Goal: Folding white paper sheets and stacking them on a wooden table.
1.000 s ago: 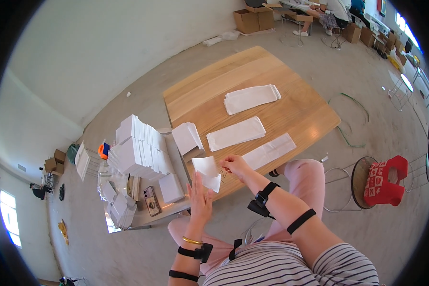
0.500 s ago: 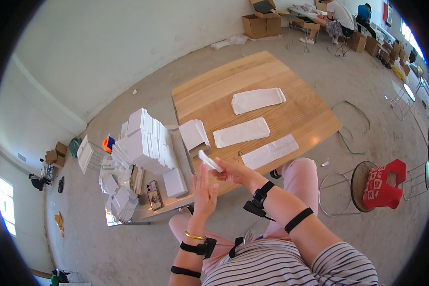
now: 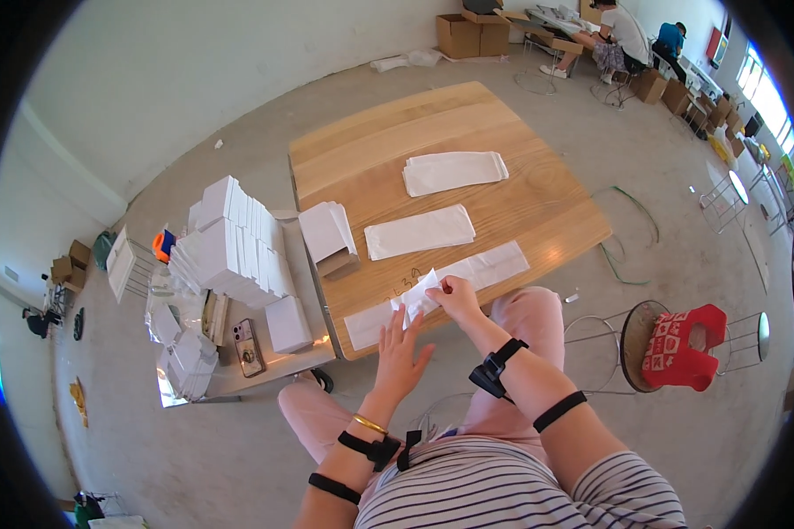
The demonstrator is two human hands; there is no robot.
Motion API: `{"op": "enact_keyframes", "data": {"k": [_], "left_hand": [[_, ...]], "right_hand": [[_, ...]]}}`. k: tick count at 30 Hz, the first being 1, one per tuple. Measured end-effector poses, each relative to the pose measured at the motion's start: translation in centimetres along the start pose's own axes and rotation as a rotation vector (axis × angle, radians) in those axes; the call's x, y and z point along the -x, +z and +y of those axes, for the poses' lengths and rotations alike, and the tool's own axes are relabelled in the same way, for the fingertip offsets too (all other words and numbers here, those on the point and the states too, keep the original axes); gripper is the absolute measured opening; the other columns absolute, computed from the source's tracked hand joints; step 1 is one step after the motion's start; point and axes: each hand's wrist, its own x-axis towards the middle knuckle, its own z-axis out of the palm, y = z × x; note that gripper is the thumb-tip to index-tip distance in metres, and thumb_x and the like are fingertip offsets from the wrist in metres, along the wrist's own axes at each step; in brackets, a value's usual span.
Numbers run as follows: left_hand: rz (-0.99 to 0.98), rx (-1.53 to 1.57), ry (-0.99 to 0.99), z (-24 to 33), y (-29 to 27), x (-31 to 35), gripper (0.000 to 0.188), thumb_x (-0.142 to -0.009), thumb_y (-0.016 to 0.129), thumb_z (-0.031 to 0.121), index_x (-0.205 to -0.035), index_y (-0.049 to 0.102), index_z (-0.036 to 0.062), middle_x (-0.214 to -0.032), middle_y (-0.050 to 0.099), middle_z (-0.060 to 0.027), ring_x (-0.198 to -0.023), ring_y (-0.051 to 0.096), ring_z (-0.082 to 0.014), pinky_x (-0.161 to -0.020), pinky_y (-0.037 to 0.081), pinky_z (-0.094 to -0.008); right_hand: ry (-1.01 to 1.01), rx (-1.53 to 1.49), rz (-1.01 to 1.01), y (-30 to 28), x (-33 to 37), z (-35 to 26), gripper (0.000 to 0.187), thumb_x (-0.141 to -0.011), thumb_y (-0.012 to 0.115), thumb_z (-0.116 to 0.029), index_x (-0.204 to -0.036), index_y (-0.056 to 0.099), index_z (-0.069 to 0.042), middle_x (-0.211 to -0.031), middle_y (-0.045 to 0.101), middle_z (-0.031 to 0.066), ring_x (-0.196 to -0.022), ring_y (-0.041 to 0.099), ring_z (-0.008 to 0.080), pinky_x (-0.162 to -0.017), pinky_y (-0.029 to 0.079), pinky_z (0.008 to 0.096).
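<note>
Along the table's near edge lies a flat white strip [image 3: 488,266] of thin paper-like material, with a flat white end [image 3: 368,326] showing to its left. Between them a creased white piece [image 3: 419,298] rises, pinched by my right hand [image 3: 458,300] between thumb and fingers. Whether this piece is part of the strip or separate, I cannot tell. My left hand [image 3: 399,363] is open, fingers spread, its fingertips at the piece's near side. Farther back lie two white stacks of similar folded strips, a middle one [image 3: 420,233] and a far one [image 3: 456,174].
On the wooden table [image 3: 370,150], a small open box with white cards [image 3: 328,231] stands left. A lower side table [image 3: 278,375] holds tall white box stacks [image 3: 238,242] and a phone [image 3: 248,347]. Right, a red bag [image 3: 685,347] sits on a stool. Two people work far off.
My hands have moved down to the table's near edge with the white piece. A white end now lies flat left of the strip. The whole view has shifted slightly.
</note>
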Motion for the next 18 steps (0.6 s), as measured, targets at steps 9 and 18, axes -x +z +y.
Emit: {"op": "enact_keyframes", "data": {"k": [9,18], "left_hand": [[0.053,-0.081,0.133,0.7,0.8,-2.4,0.062,-0.092,0.064,0.030,-0.148,0.041,0.0133,-0.156,0.029,-0.0232,-0.145,0.028,-0.0399,-0.117,0.018,-0.0569],[0.091,0.127,0.093,-0.5,0.3,-1.4,0.064,-0.089,0.066,0.020,-0.145,0.041,0.0026,-0.153,0.037,-0.0191,-0.138,0.039,-0.0373,-0.115,0.028,-0.0505]], "right_hand": [[0.021,-0.092,0.019,0.9,0.2,-1.6,0.035,-0.074,0.082,-0.028,-0.077,0.060,-0.001,-0.069,0.062,0.0071,-0.061,0.057,0.0147,-0.054,0.045,0.0326],[0.085,-0.180,-0.019,1.7,0.0,-1.3,0.033,-0.077,0.083,-0.027,-0.077,0.060,-0.003,-0.068,0.055,0.0012,-0.062,0.048,0.0106,-0.055,0.040,0.0294]]}}
